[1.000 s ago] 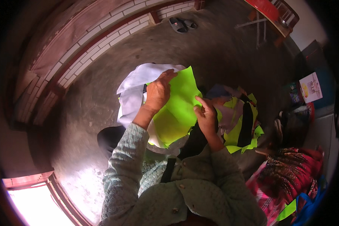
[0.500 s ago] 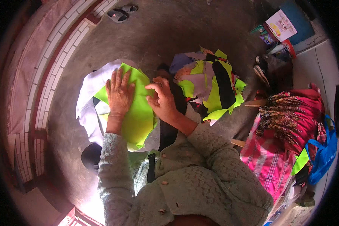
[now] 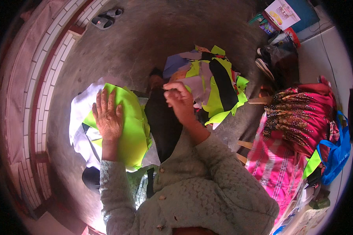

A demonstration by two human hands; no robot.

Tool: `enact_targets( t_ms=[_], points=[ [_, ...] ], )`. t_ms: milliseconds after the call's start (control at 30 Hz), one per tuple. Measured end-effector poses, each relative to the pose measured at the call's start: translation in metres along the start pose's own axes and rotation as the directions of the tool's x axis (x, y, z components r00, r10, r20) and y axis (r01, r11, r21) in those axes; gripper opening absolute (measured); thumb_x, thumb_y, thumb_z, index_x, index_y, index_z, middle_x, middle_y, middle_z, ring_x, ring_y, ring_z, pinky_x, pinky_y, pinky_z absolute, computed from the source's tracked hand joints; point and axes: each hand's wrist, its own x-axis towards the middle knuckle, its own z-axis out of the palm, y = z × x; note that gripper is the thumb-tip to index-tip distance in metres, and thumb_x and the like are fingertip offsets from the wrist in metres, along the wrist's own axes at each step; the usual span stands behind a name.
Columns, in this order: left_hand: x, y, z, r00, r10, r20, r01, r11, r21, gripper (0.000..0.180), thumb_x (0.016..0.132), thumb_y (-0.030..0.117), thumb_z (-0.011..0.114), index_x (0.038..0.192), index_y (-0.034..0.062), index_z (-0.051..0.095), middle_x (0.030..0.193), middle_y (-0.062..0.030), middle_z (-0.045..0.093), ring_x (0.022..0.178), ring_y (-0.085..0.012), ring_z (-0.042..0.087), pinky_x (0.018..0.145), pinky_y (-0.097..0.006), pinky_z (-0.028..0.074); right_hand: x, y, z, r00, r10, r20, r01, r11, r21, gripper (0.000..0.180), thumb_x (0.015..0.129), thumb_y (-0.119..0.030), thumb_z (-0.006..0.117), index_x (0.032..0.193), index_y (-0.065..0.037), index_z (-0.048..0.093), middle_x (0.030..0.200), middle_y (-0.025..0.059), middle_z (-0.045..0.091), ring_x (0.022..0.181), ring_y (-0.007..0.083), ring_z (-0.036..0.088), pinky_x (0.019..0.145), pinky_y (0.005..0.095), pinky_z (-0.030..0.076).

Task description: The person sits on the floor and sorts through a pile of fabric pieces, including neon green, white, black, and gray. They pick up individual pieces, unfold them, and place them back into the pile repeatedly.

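Note:
My left hand [image 3: 109, 117] lies flat, fingers stretched out, on a neon yellow-green fabric piece [image 3: 133, 129]. Under and beside that piece spread white or pale lilac fabric pieces [image 3: 79, 113], all in one low stack in front of me on the left. My right hand [image 3: 179, 98] is raised over my dark trouser leg, between this stack and a second heap. Its fingers are half bent and apart, with nothing visible in them. The second heap of cut fabric scraps [image 3: 202, 80] is a jumble of yellow-green, lilac, orange and black pieces.
A pair of grey sandals [image 3: 107, 18] rests on the floor at the far left. To the right, pink and red cloth [image 3: 290, 129] covers something with wooden legs, beside a blue bag [image 3: 336, 152]. Dark shoes [image 3: 264, 64] and a white box [image 3: 282, 15] sit farther back.
My right hand has lifted away from the yellow-green fabric toward the scrap heap. The left hand stays flat on the fabric. The whole view has shifted slightly.

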Motion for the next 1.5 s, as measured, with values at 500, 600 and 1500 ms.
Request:
enact_targets(
  t_ms=[500,600,1500],
  points=[
    [0.008,0.003,0.004,0.998,0.014,0.057,-0.015,1.000,0.013,0.049,0.097,0.037,0.038,0.141,0.0149,0.042,0.150,-0.0093,0.033,0.142,-0.0304,0.024,0.115,-0.051,0.015,-0.055,0.168,-0.298,0.679,0.205,-0.705,-0.454,0.872,-0.184,0.041,0.078,-0.005,0.065,0.118,-0.008,0.056,0.106,0.0085,0.057,0.093,0.0204,0.062,0.063,0.0319,0.056],
    [0.010,0.005,0.003,0.997,0.024,0.072,-0.024,1.000,0.005,0.051,0.098,0.040,0.035,0.140,0.0117,0.043,0.150,-0.0113,0.034,0.142,-0.0312,0.025,0.115,-0.051,0.015,-0.061,0.181,-0.332,0.663,0.075,-0.745,-0.548,0.727,-0.415,0.058,0.073,-0.003,0.070,0.127,-0.004,0.049,0.120,0.0145,0.049,0.091,0.0233,0.061,0.059,0.0331,0.057],
    [0.014,0.009,-0.002,0.995,0.008,0.098,-0.003,0.999,-0.046,0.053,0.098,0.040,0.035,0.135,0.0038,0.046,0.146,-0.0182,0.037,0.138,-0.0390,0.028,0.112,-0.052,0.019,-0.014,0.292,-0.155,0.950,0.307,-0.058,-0.152,0.292,-0.944,0.032,0.075,-0.024,0.074,0.103,-0.011,0.067,0.099,0.0135,0.062,0.086,0.0329,0.060,0.077,0.0467,0.047]
  ],
)
